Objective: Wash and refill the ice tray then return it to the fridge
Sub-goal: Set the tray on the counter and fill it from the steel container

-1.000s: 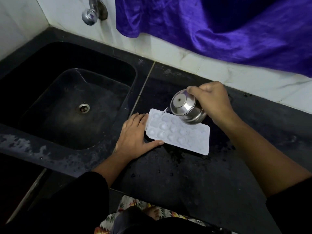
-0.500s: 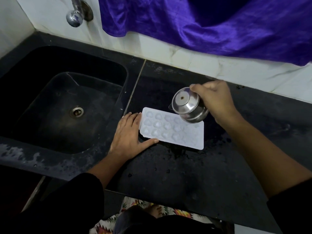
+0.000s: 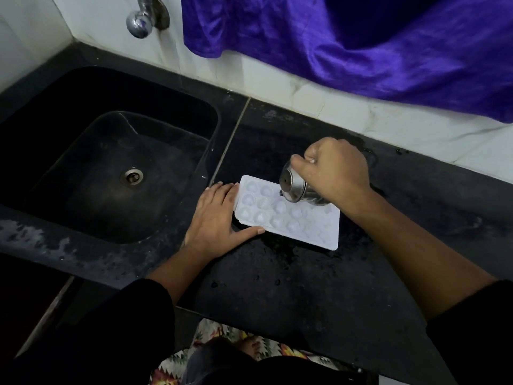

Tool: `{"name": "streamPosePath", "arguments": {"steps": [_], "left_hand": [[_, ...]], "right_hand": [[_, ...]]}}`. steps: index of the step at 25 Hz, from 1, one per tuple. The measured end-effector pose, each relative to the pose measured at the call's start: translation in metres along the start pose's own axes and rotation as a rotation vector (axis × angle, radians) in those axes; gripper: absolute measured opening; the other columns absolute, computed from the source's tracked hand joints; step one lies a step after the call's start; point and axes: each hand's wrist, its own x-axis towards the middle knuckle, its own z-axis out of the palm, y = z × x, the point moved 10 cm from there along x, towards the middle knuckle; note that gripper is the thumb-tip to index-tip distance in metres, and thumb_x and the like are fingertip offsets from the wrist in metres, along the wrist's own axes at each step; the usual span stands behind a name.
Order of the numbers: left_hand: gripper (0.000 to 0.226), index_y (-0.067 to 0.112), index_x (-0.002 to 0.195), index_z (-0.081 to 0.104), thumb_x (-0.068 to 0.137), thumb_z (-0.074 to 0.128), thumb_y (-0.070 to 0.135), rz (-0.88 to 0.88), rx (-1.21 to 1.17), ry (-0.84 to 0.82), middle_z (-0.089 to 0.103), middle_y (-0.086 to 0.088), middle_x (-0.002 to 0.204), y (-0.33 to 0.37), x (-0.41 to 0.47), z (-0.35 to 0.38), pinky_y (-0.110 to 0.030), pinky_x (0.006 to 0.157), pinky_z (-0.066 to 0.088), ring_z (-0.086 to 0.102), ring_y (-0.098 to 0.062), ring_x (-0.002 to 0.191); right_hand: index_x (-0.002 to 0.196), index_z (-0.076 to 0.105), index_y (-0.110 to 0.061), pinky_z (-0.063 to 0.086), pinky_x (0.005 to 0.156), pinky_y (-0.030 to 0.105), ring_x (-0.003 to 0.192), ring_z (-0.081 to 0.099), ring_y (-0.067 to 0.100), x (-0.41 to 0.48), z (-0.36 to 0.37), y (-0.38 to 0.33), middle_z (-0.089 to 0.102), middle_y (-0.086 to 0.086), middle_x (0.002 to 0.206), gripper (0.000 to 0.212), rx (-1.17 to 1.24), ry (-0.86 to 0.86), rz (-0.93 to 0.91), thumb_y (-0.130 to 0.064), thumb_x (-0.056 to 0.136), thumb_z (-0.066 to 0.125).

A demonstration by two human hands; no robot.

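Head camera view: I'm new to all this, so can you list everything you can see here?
ice tray: one, white, on the counter right of the sink
steel cup: one, silver, tipped over the tray
sink: one, black, left
drain: one, metal, sink floor
tap: one, chrome, on the wall above the sink
counter: one, black, wet
cloth: one, purple, hanging top right
mat: one, patterned, on the floor
left hand: flat against the tray's left end
right hand: grips the cup

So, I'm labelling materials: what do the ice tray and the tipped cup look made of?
Ice tray: probably plastic, white and matte, judging by its thin moulded cells. Cup: polished metal, likely stainless steel, given its bright mirror-like reflections.
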Motion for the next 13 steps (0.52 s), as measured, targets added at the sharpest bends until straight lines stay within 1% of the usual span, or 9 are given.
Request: {"name": "streamPosePath", "arguments": {"steps": [2,4,5,8,9,11,12,13], "left_hand": [[0.118,0.013,0.158,0.037,0.076,0.05,0.097,-0.001,0.001,0.001,0.043,-0.005,0.16,0.0,0.0,0.0,-0.046,0.129,0.018,0.029,-0.025,0.154],[0.118,0.013,0.158,0.037,0.076,0.05,0.097,-0.003,0.002,0.002,0.043,-0.005,0.16,-0.001,0.0,0.0,-0.046,0.129,0.019,0.028,-0.025,0.154],[0.118,0.013,0.158,0.037,0.076,0.05,0.097,-0.004,0.003,0.002,0.043,-0.005,0.16,0.0,0.0,0.0,-0.046,0.129,0.019,0.028,-0.025,0.154],[0.118,0.013,0.158,0.037,0.076,0.05,0.096,-0.003,0.007,-0.002,0.042,-0.005,0.161,0.0,0.0,-0.001,-0.044,0.13,0.017,0.028,-0.025,0.154],[0.118,0.013,0.158,0.037,0.076,0.05,0.096,-0.004,0.007,-0.003,0.042,-0.005,0.161,0.001,0.0,-0.001,-0.043,0.13,0.016,0.028,-0.025,0.154],[0.117,0.014,0.159,0.036,0.076,0.052,0.095,-0.005,0.001,-0.003,0.042,-0.004,0.161,0.0,0.0,-0.001,-0.043,0.13,0.015,0.027,-0.024,0.154],[0.117,0.014,0.159,0.036,0.076,0.052,0.095,-0.005,-0.002,-0.004,0.041,-0.004,0.161,0.0,0.0,-0.001,-0.043,0.13,0.015,0.027,-0.024,0.155],[0.117,0.014,0.159,0.036,0.076,0.052,0.095,-0.007,-0.005,-0.005,0.041,-0.004,0.161,0.001,0.001,-0.001,-0.044,0.13,0.015,0.027,-0.024,0.155]], "right_hand": [[0.051,0.043,-0.012,0.028,0.047,0.028,0.042,0.039,0.02,0.001,-0.003,0.004,0.038,0.002,0.045,0.051,0.013,0.013,0.015,-0.037,0.09,0.063],[0.05,0.044,-0.012,0.03,0.049,0.027,0.043,0.038,0.019,0.002,-0.006,0.016,0.038,0.002,0.045,0.051,0.091,0.019,0.068,-0.036,0.089,0.065],[0.05,0.045,-0.011,0.031,0.05,0.027,0.044,0.038,0.018,0.002,-0.007,0.025,0.039,0.004,0.046,0.051,0.159,0.02,0.102,-0.036,0.088,0.066],[0.053,0.055,-0.004,0.037,0.055,0.032,0.048,0.043,0.019,-0.002,-0.008,0.05,0.046,0.018,0.052,0.049,0.441,0.017,0.213,-0.035,0.087,0.072],[0.052,0.056,-0.005,0.037,0.055,0.03,0.048,0.044,0.016,-0.006,-0.008,0.059,0.047,0.016,0.051,0.049,0.56,0.022,0.263,-0.033,0.088,0.074],[0.05,0.053,-0.016,0.036,0.05,0.02,0.044,0.043,0.009,-0.016,-0.007,0.078,0.045,-0.001,0.045,0.048,0.788,0.052,0.383,-0.027,0.091,0.074],[0.052,0.053,-0.019,0.034,0.046,0.018,0.043,0.041,0.007,-0.021,-0.006,0.087,0.045,-0.006,0.046,0.046,0.889,0.064,0.432,-0.026,0.093,0.073],[0.055,0.055,-0.02,0.032,0.043,0.018,0.045,0.04,0.007,-0.026,-0.004,0.094,0.045,-0.006,0.05,0.042,0.978,0.073,0.464,-0.025,0.093,0.072]]}}
